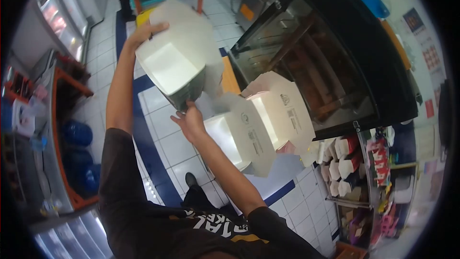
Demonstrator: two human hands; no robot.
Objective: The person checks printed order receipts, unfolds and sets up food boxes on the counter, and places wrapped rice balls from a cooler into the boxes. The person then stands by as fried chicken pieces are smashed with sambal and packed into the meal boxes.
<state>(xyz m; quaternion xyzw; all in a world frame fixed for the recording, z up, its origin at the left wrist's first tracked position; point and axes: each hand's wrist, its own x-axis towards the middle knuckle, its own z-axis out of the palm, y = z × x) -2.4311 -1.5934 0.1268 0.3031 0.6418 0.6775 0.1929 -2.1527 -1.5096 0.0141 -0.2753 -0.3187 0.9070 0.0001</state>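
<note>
In the head view, my left hand grips the upper left edge of the held carton, its thumb lying over the pale board. My right hand is at the lower corner, thumb and forefinger against the dark outer wall, the other fingers partly spread. This carton is tilted in the upper left-centre of the frame, its white inside facing me and its broad flaps unfolded.

Two more are already opened out near the centre: the nearer carton and, just beside it to the right, the farther carton, both with printed flaps raised. So all three are formed, and none is closed. The glass cabinet fills the upper right; stacked boxes sit at lower right.
</note>
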